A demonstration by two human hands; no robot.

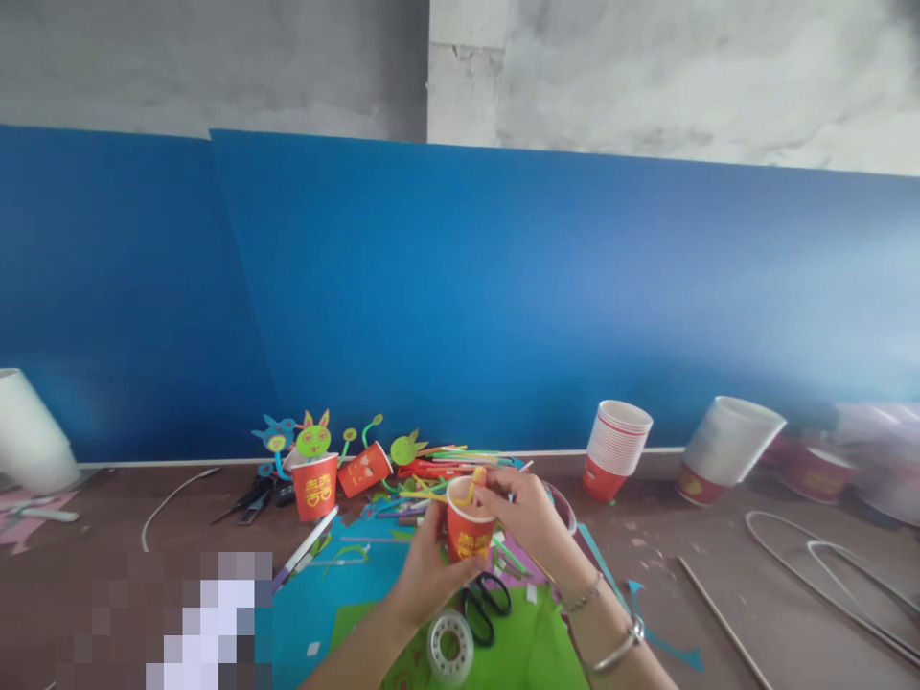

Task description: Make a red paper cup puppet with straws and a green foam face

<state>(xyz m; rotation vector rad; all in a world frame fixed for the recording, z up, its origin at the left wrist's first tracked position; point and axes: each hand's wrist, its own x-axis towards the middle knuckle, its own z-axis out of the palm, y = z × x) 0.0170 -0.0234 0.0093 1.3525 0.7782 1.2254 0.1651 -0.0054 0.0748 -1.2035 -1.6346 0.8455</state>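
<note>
My left hand (431, 567) is wrapped round a red paper cup (471, 539) with yellow lettering and holds it upright above the sheets of paper. At the cup's mouth, my right hand (518, 506) pinches a bent yellow straw (477, 477), whose lower part goes inside the rim. A second yellow length sticks out past the cup's left side; whether it is the same straw I cannot tell. Just below the cup lie black-handled scissors (480, 623) and a white tape roll (450, 648) on green paper (528, 640).
Behind my hands lies a pile of coloured straws (460, 455). To the left stands a decorated red cup (314, 489) with a green paper face; another red cup (365, 470) leans beside it. Stacked paper cups (619, 446) stand at right, near a thin rod (719, 618).
</note>
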